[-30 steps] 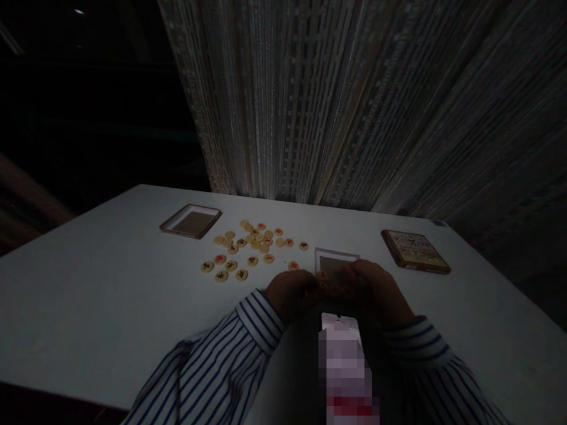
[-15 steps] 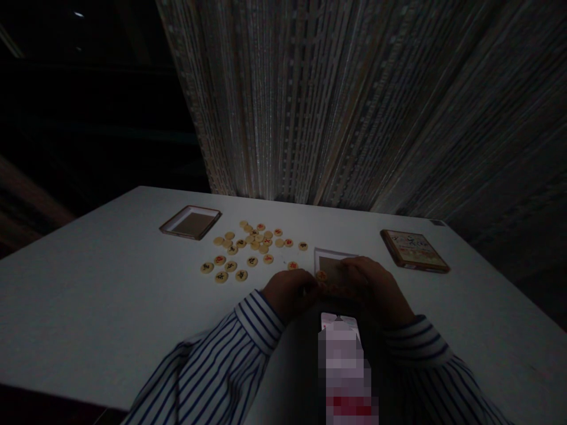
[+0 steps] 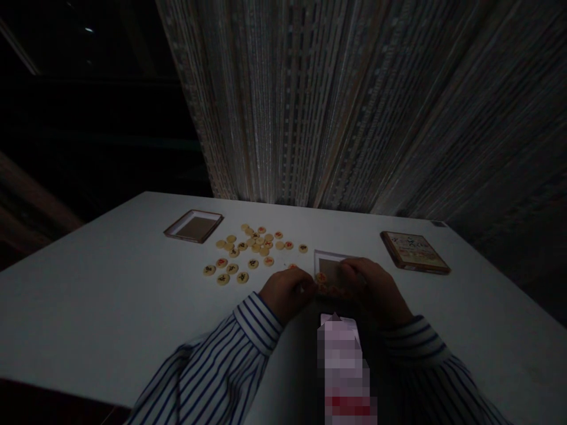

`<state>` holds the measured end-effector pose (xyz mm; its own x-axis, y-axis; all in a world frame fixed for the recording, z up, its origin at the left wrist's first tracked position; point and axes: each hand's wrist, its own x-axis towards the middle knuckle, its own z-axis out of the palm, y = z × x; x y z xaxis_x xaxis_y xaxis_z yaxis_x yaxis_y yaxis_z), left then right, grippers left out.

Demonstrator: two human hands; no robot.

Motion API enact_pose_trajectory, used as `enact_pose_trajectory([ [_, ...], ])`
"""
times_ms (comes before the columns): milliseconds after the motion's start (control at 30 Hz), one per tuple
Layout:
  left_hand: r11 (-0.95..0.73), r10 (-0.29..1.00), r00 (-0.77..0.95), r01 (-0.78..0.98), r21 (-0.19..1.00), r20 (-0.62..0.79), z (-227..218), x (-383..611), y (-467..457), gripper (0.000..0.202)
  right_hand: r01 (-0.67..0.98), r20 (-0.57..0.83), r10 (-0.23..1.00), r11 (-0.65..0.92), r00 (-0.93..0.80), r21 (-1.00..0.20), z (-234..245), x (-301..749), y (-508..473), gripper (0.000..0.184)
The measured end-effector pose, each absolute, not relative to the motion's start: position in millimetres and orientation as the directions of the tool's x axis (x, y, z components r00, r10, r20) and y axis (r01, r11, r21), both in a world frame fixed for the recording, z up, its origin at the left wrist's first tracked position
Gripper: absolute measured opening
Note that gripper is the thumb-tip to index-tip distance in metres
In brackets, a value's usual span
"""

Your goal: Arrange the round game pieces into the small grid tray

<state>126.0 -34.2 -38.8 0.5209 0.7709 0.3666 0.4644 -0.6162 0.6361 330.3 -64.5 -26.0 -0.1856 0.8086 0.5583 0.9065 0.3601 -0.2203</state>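
A shallow open box (image 3: pixel 330 255) lies in front of me, with several round xiangqi pieces (image 3: pixel 322 277) along its left and near sides. My left hand (image 3: pixel 287 293) is at the box's left edge, its fingers curled and closed; what they grip, if anything, is hidden. Over the right part of the box, my right hand (image 3: pixel 374 290) bends its fingers inward in a closed shape, and I cannot make out what is between them. More wooden xiangqi pieces (image 3: pixel 253 264) with red or black characters are scattered left of the box, some face down.
An open box half (image 3: pixel 194 227) stands at the back left. On the right lies a closed box with a printed lid (image 3: pixel 415 251). A lit phone (image 3: pixel 339 321), partly blurred out, is between my forearms on the white table (image 3: pixel 110 307). A striped curtain (image 3: pixel 301 106) hangs behind.
My right fingers have curled in more over the box. My left hand has shifted slightly left, uncovering more of the pieces inside. The view has tilted a little.
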Motion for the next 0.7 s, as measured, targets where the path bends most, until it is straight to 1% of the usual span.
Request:
enact_pose_trajectory([
  [167,-0.623,0.763,0.546,0.476,0.622,0.346,-36.6,125.5,-36.3,0.013,0.920,0.527,0.830,0.334,-0.183,-0.206,-30.9,332.9,-62.0,0.032],
  [367,-0.620,0.760,0.557,0.468,0.629,0.335,-29.4,125.3,-40.7,0.015,0.911,0.569,0.806,0.345,-0.164,-0.226,-27.9,333.0,-62.3,0.033],
  [600,-0.630,0.769,0.478,0.462,0.624,0.424,-1.8,118.2,-30.9,0.018,0.912,0.544,0.829,0.315,-0.130,-0.262,-25.3,330.7,-64.7,0.030],
  [700,-0.602,0.795,0.430,0.469,0.646,0.428,9.6,110.1,-17.2,0.021,0.909,0.545,0.826,0.327,-0.142,-0.259,-26.0,330.2,-64.6,0.028],
])
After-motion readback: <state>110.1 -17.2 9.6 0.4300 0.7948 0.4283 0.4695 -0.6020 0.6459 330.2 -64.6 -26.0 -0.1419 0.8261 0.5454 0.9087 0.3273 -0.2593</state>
